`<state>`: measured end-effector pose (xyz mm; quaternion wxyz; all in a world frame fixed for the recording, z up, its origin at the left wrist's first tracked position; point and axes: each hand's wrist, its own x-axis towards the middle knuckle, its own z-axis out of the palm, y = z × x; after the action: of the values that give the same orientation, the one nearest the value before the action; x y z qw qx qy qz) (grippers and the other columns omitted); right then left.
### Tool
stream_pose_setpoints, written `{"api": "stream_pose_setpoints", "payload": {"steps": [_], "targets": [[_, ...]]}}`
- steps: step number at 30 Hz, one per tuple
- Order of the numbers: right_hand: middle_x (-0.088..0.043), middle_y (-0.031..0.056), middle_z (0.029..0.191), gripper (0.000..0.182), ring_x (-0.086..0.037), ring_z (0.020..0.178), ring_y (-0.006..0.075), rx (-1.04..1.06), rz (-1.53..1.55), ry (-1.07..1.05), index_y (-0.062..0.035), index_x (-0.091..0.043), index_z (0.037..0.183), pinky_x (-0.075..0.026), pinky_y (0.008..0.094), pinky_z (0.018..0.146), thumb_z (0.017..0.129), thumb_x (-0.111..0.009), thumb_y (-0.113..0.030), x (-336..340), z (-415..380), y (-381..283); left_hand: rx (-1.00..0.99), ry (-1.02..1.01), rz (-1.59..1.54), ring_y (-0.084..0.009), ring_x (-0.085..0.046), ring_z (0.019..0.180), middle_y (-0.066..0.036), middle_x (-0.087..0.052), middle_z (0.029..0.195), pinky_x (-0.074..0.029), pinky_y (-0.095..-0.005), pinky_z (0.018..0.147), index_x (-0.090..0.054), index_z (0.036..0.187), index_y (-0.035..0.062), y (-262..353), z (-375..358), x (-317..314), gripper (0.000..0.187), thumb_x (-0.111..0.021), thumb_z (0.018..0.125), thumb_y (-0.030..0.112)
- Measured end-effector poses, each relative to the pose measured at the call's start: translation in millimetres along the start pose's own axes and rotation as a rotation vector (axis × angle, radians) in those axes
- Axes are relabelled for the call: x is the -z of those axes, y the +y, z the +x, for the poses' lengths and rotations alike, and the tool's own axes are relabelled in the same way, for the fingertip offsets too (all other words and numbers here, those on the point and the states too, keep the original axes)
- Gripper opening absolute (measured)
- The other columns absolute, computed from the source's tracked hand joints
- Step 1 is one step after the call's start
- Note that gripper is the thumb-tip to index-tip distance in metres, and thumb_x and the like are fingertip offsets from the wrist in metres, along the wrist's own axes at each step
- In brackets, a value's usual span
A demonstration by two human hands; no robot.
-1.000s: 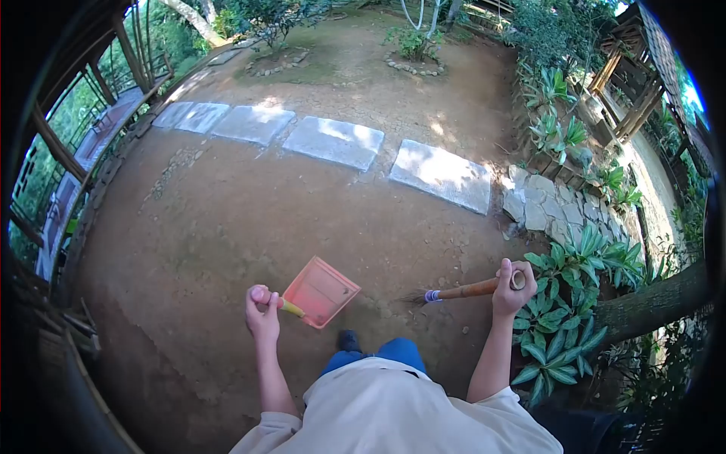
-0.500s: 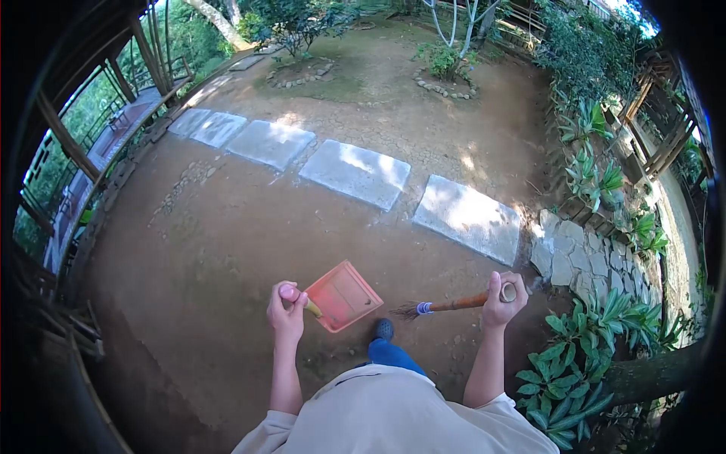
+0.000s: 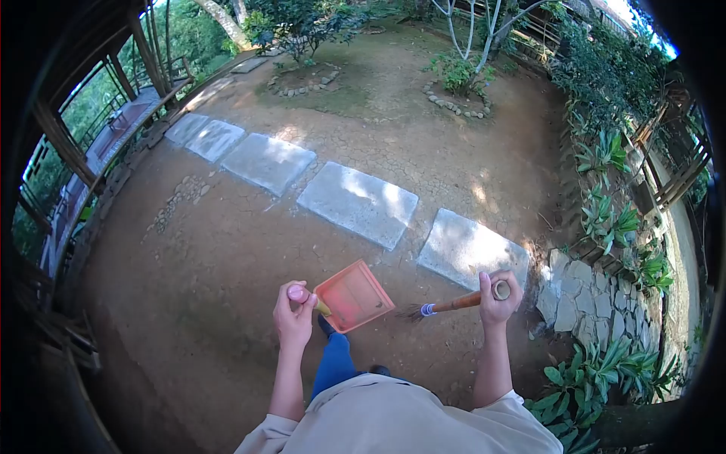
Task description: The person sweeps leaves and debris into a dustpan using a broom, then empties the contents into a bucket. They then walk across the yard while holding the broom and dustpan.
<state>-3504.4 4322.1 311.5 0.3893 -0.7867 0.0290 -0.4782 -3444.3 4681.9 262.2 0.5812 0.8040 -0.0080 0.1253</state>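
I see the dirt yard [image 3: 227, 250] crossed by 5 stepping slabs [image 3: 357, 203]; my left hand [image 3: 293, 318] clenches the orange dustpan [image 3: 354, 296], which could tip and spill; my right hand [image 3: 497, 296] grips the broom [image 3: 454, 304], whose bristles might scatter dust.

Bare reddish-brown dirt ground [image 3: 227, 250], cracked and dry, faintly green with moss at about 7 o'clock. Lying on it: a row of five flat grey rectangular stepping slabs [image 3: 358, 203] running from 10 o'clock down to 3 o'clock, each just apart from the next. At 3 to 4 o'clock, a patch of pale irregular flagstones [image 3: 586, 299] set close together. At 12 o'clock, two rings of small grey stones [image 3: 454, 102] around planted shrubs, one left, one right. A scatter of small pebbles [image 3: 175, 198] lies at 9 o'clock, just below the slab row. Broad-leaved green plants [image 3: 612, 219] border the ground along the 2 to 5 o'clock edge.
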Motion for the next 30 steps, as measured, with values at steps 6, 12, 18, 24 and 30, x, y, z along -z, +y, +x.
{"api": "stream_pose_setpoints", "payload": {"steps": [6,12,18,24,30], "targets": [[-0.061,0.0038,0.061,0.028,-0.059,0.054,0.0117,-0.039,-0.152,-0.116,-0.0052,-0.057,0.068,-0.045,0.0251,0.055,0.072,-0.084,-0.007,-108.0,86.3,48.0,-0.024,-0.068,-0.021,-0.018,-0.062,0.101,-0.009,-0.063,0.11,-0.058,-0.0323,0.082,-0.058,0.109,0.0031,-39.5,151.1,-37.8,0.03,-0.072,0.083,0.003],[-0.065,0.005,0.065,0.028,-0.063,0.061,0.0128,-0.192,-0.245,-0.246,-0.0044,-0.057,0.069,-0.05,0.0267,0.06,0.071,-0.085,-0.006,-201.7,181.5,78.8,-0.007,-0.163,-0.084,-0.0162,-0.063,0.099,-0.009,-0.063,0.108,-0.058,-0.0308,0.08,-0.059,0.109,0.0032,-40.3,309.7,-62.7,0.03,-0.072,0.082,0.002],[-0.071,0.0107,0.075,0.029,-0.071,0.074,0.0174,-0.165,-0.149,-0.187,-0.0047,-0.052,0.076,-0.053,0.0284,0.065,0.072,-0.081,0.001,-267.0,261.9,135.8,-0.014,-0.239,-0.093,-0.0159,-0.063,0.099,-0.009,-0.063,0.108,-0.058,-0.0303,0.079,-0.059,0.109,0.0032,-45.0,467.7,-110.9,0.029,-0.072,0.083,0.001],[-0.067,0.0082,0.067,0.027,-0.068,0.065,0.0162,-0.129,-0.148,-0.03,-0.0055,-0.054,0.076,-0.051,0.0266,0.062,0.074,-0.081,-0.001,-348.8,336.6,221.8,-0.001,-0.206,-0.097,-0.0163,-0.064,0.096,-0.009,-0.063,0.107,-0.058,-0.0299,0.078,-0.059,0.108,0.003,-69.2,585.3,-186.8,0.03,-0.073,0.082,0.001],[-0.066,0.0059,0.066,0.028,-0.064,0.061,0.0136,-0.154,-0.139,-0.113,-0.006,-0.056,0.074,-0.049,0.0257,0.056,0.075,-0.084,-0.009,-445.9,459.3,338.6,0.004,-0.194,-0.024,-0.0156,-0.063,0.095,-0.008,-0.062,0.106,-0.057,-0.029,0.076,-0.059,0.108,0.0031,-69.4,728.8,-284.0,0.03,-0.074,0.082,0.003]]}}
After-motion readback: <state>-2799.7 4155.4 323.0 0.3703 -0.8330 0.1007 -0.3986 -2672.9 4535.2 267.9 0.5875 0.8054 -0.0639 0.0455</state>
